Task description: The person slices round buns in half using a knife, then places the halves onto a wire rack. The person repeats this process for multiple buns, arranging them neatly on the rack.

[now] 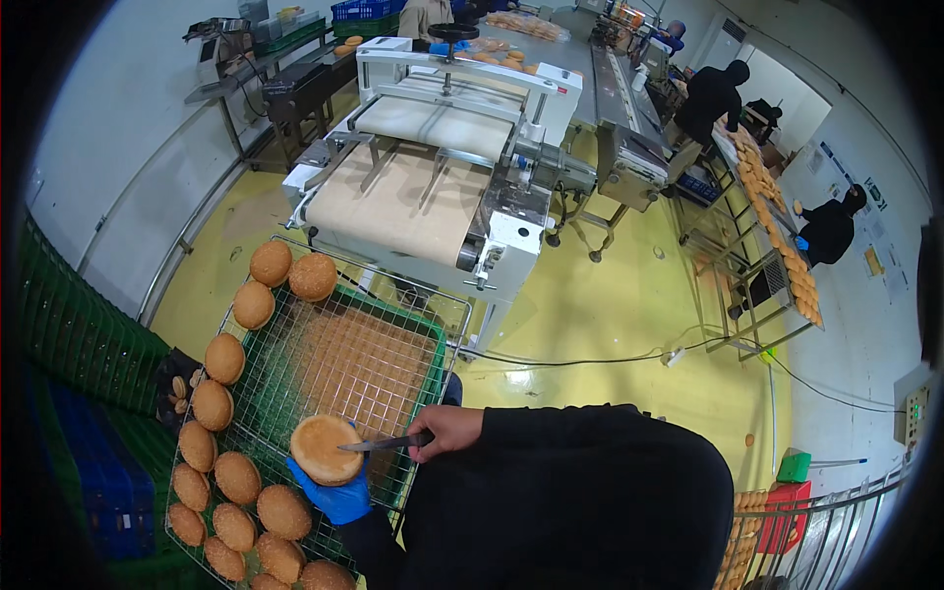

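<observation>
My left hand (337,493), in a blue glove, holds a round bun (324,448) with its flat, paler side up. In my bare right hand (445,431) is a knife (383,442) with a dark handle. Its blade lies over the right part of the bun; whether it touches the crust I cannot tell. Both hands are above a wire rack (354,352). Several sesame-topped buns (236,478) rest along the rack's left side. Below the wires is a green crate (439,354), with a layer of brown crumbs or seeds (361,335) inside.
Beyond the rack stands a belt machine (405,199). Green and blue crates (118,472) are stacked at left. A cable (575,362) crosses the yellow floor (612,310). People (712,99) work at a bun-covered table (774,228) on the right. A red bin (786,509) is at lower right.
</observation>
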Available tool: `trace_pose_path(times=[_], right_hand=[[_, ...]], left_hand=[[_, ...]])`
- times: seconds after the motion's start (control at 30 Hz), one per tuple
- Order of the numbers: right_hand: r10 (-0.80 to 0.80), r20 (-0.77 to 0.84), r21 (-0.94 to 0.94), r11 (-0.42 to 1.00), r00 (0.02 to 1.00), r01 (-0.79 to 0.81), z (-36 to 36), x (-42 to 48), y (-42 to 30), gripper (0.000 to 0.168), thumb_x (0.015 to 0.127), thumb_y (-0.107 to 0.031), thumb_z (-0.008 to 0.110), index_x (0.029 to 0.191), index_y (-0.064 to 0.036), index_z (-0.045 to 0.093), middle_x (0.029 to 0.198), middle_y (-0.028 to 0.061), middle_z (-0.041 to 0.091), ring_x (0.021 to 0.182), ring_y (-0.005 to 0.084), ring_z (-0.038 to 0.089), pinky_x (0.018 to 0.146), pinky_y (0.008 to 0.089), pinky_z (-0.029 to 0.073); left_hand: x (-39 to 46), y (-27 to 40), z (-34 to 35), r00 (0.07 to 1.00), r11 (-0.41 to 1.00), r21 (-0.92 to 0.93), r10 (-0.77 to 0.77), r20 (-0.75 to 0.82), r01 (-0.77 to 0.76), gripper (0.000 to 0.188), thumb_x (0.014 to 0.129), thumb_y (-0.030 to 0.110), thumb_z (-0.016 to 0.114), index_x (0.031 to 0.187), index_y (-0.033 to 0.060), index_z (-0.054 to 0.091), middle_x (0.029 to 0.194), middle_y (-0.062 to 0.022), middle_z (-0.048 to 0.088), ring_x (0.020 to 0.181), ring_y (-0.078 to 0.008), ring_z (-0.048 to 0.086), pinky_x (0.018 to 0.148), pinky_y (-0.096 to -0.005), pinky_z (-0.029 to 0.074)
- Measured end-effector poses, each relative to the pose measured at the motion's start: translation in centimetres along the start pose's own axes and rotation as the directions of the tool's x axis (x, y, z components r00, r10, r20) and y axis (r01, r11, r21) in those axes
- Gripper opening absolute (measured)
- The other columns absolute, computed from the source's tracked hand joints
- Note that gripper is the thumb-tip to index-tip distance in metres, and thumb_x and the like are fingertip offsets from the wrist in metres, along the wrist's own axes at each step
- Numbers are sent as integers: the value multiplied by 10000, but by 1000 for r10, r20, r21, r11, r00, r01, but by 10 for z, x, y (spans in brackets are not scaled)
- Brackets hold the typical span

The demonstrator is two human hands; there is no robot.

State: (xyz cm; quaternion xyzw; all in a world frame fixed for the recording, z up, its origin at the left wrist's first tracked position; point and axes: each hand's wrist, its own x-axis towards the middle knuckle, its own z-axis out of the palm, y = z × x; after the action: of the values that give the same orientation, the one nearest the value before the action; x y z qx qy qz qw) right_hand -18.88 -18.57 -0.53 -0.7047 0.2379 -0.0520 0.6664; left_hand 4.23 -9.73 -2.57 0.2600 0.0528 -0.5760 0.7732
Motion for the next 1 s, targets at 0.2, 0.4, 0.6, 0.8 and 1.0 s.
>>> trace_pose_path(times=[0.2,0.4,0.6,0.8,1.0], right_hand=[[-33,-56,49,998,998,36,17,15,4,146,837,-135,693,924,-27,649,838,31,664,786,100,620,709,259,483],[-95,-124,97,989,988,107,10,20,15,132,869,-93,610,985,-30,599,852,27,638,732,81,590,664,245,474],[70,-101,279,959,992,-39,13,21,1,250,905,-114,559,1144,-72,499,816,16,583,618,61,495,555,215,434],[125,-311,290,957,942,-32,5,17,6,256,957,-210,548,1161,-78,468,838,11,580,668,87,530,582,244,448],[42,-593,131,990,804,44,-22,20,8,144,936,-140,562,871,-20,605,735,13,593,661,83,553,579,231,422]], left_hand=[[-8,-3,6,998,984,163,66,10,-67,557,985,498,370,1407,134,365,1436,-133,404,1260,-322,449,1011,-561,414],[-8,-6,12,1000,983,184,1,26,-6,629,952,560,381,1421,141,345,1461,-127,376,1279,-342,431,999,-576,408],[2,0,-2,994,996,-23,-88,70,90,674,932,632,303,1429,179,351,1474,-111,365,1319,-333,387,973,-613,401],[2,-2,9,971,983,-123,-107,214,135,633,905,515,545,1376,113,414,1410,-133,442,1264,-313,463,1011,-583,398],[-6,-4,9,977,959,-225,-140,159,174,657,942,580,380,1420,131,382,1461,-150,385,1322,-372,392,1041,-652,312]])
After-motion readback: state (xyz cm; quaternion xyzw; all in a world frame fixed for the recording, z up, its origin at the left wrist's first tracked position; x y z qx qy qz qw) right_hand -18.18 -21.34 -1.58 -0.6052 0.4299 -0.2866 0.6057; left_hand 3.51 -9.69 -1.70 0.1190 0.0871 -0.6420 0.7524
